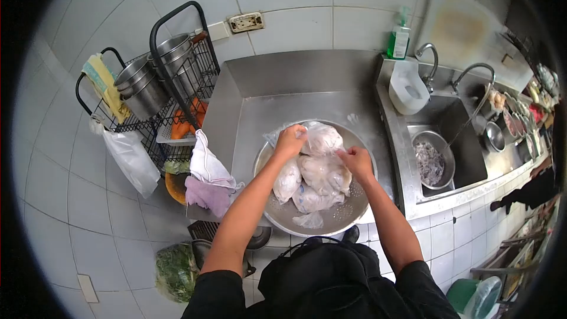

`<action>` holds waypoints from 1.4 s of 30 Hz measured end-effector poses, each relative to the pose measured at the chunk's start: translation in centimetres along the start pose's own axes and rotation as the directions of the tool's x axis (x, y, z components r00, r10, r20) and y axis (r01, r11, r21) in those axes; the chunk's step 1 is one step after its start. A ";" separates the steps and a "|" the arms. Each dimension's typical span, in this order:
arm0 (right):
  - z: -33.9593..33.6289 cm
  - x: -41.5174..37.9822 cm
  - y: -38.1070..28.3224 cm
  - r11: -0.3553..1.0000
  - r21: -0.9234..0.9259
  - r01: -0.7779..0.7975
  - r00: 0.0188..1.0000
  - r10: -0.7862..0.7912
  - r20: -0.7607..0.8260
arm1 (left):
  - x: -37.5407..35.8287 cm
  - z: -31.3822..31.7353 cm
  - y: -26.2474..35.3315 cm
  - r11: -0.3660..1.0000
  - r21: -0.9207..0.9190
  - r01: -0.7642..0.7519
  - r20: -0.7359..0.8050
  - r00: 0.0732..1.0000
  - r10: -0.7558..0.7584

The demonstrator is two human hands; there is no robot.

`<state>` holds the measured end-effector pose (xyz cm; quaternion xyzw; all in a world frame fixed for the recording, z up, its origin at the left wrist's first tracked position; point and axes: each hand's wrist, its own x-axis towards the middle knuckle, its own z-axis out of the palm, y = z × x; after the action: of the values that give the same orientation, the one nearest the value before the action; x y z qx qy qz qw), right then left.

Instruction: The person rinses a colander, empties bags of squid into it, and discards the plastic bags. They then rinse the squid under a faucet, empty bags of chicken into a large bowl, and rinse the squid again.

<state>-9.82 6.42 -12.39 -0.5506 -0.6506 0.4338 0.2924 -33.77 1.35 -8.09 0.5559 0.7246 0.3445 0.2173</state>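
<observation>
A wide metal colander [348, 215] rests on the steel counter near its front edge, holding several clear plastic bags of pale, whitish food [319, 172]; the kind of food is hard to make out. At the back of the colander, my left hand [291, 142] pinches the thin film of the rear plastic bag [322, 140]. My right hand [357, 163] has its fingers closed on the right side of that bag, lower down. A small crumpled piece of clear plastic [309, 220] lies at the colander's front.
Left stands a black wire rack [155, 124] with metal pots [142, 88]. Cloths [209, 168] hang at the counter's left edge. On the right, a sink [466, 165] holds a metal bowl [450, 165] under running water. Green soap [399, 41] stands behind. A person's dark sleeve [534, 192] shows far right.
</observation>
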 end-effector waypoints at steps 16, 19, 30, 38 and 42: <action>-1.2 1.1 -16.0 0.792 0.017 0.610 0.792 -0.610 -0.022 | -0.9 -6.1 11.8 0.885 -0.406 -0.229 -0.119 0.973 0.197; -2.2 1.8 -18.3 0.842 0.004 0.539 0.841 -0.538 0.047 | -2.8 -6.3 11.5 0.834 -0.539 -0.118 -0.043 0.993 0.112; -4.1 -0.1 -15.9 0.899 0.422 0.116 0.969 -0.195 0.149 | -4.3 2.1 5.7 0.980 -0.197 0.026 -0.070 0.997 -0.040; -6.1 -1.3 -12.6 0.916 -0.131 0.379 0.922 -0.362 0.136 | -2.1 2.2 7.6 0.907 -0.419 0.049 -0.157 0.980 -0.126; -4.5 -1.6 -7.6 0.975 -0.029 0.219 0.976 -0.219 0.019 | -2.5 2.2 7.8 0.812 -0.579 0.068 -0.155 0.969 -0.192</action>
<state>-9.15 5.85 -3.49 -0.4766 -0.7162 0.3930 0.3248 -26.38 0.71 -3.93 0.3756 0.6435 0.5850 0.3203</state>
